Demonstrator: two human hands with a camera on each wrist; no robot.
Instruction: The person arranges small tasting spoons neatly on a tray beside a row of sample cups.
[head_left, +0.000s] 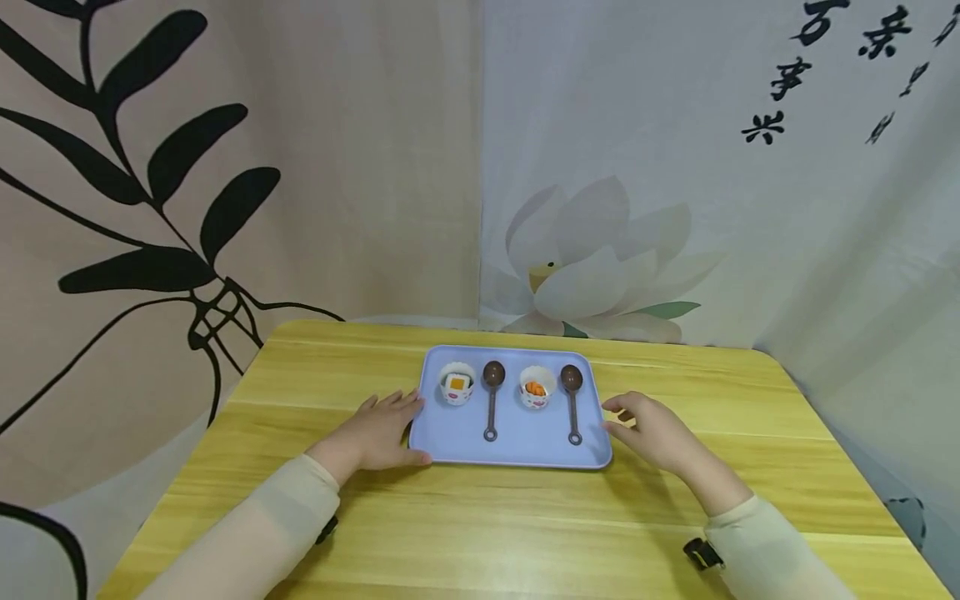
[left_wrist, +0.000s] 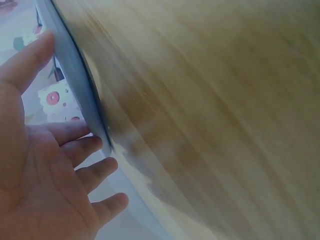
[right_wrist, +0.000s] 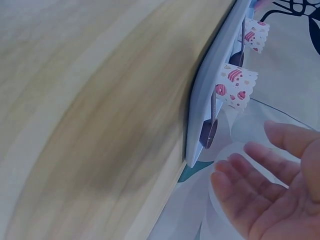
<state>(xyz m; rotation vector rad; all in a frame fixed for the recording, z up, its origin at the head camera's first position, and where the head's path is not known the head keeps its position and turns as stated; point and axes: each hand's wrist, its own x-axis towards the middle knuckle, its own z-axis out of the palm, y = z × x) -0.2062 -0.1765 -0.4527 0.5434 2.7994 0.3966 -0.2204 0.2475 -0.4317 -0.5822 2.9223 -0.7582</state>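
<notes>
A light blue tray (head_left: 517, 446) lies on the wooden table (head_left: 480, 533). On it stand two small paper cups: the left cup (head_left: 457, 384) holds a yellow-orange piece, the right cup (head_left: 537, 388) holds orange bits. A brown spoon (head_left: 491, 402) lies right of the left cup, and a second brown spoon (head_left: 573, 402) lies right of the right cup. My left hand (head_left: 401, 427) rests flat on the table, its straight fingers (left_wrist: 82, 150) against the tray's left edge (left_wrist: 80, 85). My right hand (head_left: 622, 417) is by the tray's right edge (right_wrist: 207, 105), fingers (right_wrist: 240, 192) relaxed and holding nothing, a small gap showing.
Printed curtains hang close behind and on both sides of the table. Bare wood lies in front of the tray and to its left and right. Both forearms in beige sleeves cross the table's near part.
</notes>
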